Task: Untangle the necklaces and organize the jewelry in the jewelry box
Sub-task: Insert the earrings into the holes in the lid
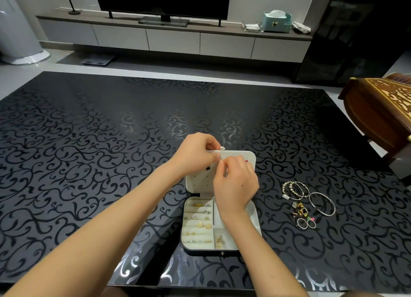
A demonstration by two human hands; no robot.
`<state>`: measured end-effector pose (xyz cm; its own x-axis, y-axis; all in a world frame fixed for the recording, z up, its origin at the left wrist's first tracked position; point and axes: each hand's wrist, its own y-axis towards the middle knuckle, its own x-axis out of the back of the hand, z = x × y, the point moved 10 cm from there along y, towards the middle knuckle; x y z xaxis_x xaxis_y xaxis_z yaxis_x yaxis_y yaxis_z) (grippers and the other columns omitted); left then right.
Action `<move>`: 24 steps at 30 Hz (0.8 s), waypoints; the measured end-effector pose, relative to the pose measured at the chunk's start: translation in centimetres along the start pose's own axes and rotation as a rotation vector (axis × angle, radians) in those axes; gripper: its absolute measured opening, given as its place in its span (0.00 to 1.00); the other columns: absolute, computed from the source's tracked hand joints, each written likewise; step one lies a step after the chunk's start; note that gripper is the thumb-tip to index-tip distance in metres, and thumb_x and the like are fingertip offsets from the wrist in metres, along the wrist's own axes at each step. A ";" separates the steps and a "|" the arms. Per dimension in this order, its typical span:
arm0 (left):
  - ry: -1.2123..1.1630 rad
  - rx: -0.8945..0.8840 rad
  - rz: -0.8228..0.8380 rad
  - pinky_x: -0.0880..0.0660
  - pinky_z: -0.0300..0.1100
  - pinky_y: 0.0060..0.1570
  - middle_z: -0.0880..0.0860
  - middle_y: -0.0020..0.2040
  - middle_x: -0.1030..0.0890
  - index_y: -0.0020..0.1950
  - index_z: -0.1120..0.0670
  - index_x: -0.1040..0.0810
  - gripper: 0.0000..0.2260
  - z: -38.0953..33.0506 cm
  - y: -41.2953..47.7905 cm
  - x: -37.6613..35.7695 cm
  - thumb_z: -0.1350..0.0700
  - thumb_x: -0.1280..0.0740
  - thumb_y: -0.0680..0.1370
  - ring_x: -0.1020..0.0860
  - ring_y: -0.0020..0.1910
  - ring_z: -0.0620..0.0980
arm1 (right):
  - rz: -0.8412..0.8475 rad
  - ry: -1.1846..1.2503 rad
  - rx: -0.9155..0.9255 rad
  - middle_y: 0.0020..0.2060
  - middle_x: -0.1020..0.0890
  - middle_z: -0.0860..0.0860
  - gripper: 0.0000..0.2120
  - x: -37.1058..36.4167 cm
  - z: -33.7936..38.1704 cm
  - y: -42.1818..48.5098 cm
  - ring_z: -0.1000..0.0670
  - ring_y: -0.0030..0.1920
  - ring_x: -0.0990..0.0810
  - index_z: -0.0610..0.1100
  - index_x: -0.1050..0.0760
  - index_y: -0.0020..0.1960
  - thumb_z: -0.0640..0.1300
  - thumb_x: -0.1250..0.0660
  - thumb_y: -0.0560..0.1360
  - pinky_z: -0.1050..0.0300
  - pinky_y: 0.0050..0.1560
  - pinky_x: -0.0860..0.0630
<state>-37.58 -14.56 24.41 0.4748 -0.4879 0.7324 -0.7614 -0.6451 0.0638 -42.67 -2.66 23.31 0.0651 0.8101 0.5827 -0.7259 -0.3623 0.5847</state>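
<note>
Head view: black scroll-patterned table [89,141]. The jewelry box [253,210] sits near the front edge, centre-right. Its white lid [243,157] is open and stands up at the far side.

The left hand [195,154] grips the lid's top edge, fingers curled over it. The right hand [235,185] has its fingertips bunched against the lid's inner face. Cannot tell whether it pinches anything. Its wrist covers the tray's right half.

Gold earrings [201,224] sit in the left ring rolls, and a gold chain heap [220,241] is in the front compartment.

Loose on the table, right of the box:
- beaded bracelets [293,190]
- silver bangle [322,204]
- rings [307,223]

Behind are a TV [164,1] on a console and a tissue box [277,22]. A carved wooden chest [382,110] is at far right. TV logo too small to read.
</note>
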 end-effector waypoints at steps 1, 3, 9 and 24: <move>-0.004 -0.003 0.005 0.32 0.22 0.37 0.42 0.40 0.22 0.46 0.52 0.20 0.03 -0.1 0.0 0.0 0.57 0.31 0.73 0.25 0.41 0.39 | 0.023 -0.033 0.000 0.26 0.29 0.52 0.10 -0.1 0.1 0.3 0.49 0.28 0.32 0.45 0.31 0.28 0.40 0.36 0.68 0.59 0.30 0.41; 0.003 -0.006 0.023 0.33 0.26 0.34 0.42 0.40 0.23 0.49 0.53 0.19 0.06 -0.1 0.1 -0.2 0.54 0.29 0.73 0.26 0.39 0.38 | 0.074 -0.070 -0.025 0.25 0.27 0.52 0.10 -0.4 -0.2 0.7 0.49 0.27 0.30 0.45 0.30 0.28 0.40 0.33 0.66 0.60 0.29 0.40; 0.136 -0.002 0.054 0.38 0.33 0.33 0.44 0.41 0.25 0.53 0.55 0.20 0.13 -0.3 0.7 -1.1 0.48 0.30 0.74 0.30 0.39 0.44 | 0.228 -0.051 -0.094 0.29 0.23 0.53 0.10 -0.3 -1.8 0.7 0.48 0.33 0.25 0.47 0.25 0.31 0.45 0.30 0.70 0.58 0.33 0.36; 0.063 -0.006 -0.092 0.32 0.34 0.44 0.46 0.52 0.20 0.55 0.51 0.21 0.08 0.2 -0.8 -0.5 0.52 0.37 0.79 0.24 0.49 0.45 | 0.412 -0.416 -0.156 0.45 0.18 0.50 0.08 6.2 -14.5 0.5 0.46 0.48 0.22 0.50 0.20 0.52 0.48 0.35 0.76 0.54 0.43 0.27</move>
<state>-37.13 -13.87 23.88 0.5140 -0.3886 0.7647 -0.7186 -0.6819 0.1365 -52.54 8.83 19.04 -0.0026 0.3577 0.9338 -0.8381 -0.5102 0.1932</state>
